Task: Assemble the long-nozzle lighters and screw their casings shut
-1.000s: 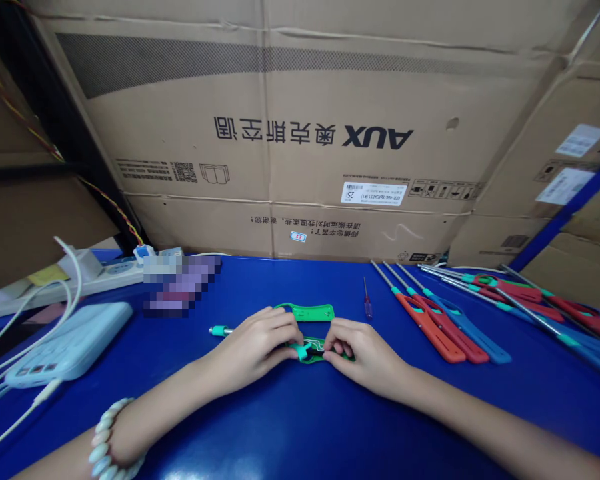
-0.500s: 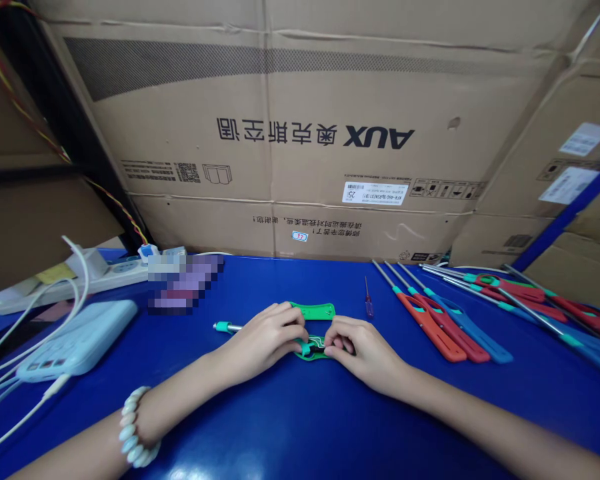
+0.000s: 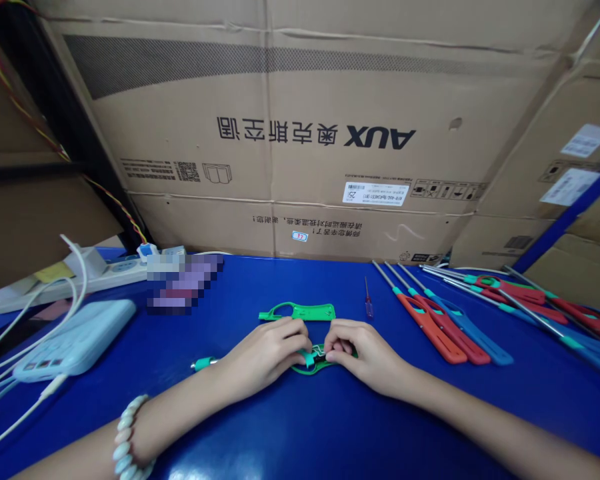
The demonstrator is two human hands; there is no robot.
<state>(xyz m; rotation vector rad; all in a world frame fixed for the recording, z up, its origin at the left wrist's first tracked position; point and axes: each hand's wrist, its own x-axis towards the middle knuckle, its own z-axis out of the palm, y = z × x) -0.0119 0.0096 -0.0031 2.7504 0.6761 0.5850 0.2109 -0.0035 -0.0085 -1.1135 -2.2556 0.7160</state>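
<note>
Fingers (image 3: 300, 345) bent and narrow on both my hands, folks, forearms slanting in from the near corners, a bracelet (image 3: 125, 440) of smooth pale beads circling the left wrist. My left hand (image 3: 270, 352) pinches a teal piece (image 3: 310, 360) in the open green shell (image 3: 307, 371), flat on the glossy blue table (image 3: 290, 427); my right hand (image 3: 363, 345) curls at a black part (image 3: 321, 358) beside it, though from this far off I can't tell whether that's gripped. Past my left forearm pokes a teal-collared metal tube (image 3: 204, 364). Just beyond, the looped green plastic half (image 3: 315, 312). Off right, slim lighters: orange lighter (image 3: 436, 335), red lighter (image 3: 461, 337), blue lighter (image 3: 485, 338). Then a purple-handled screwdriver (image 3: 369, 307). At the back, ribbed-creased cardboard (image 3: 300, 87), bold AUX and 奥克斯空调 upside down, a white label (image 3: 375, 194) reading 25.
</note>
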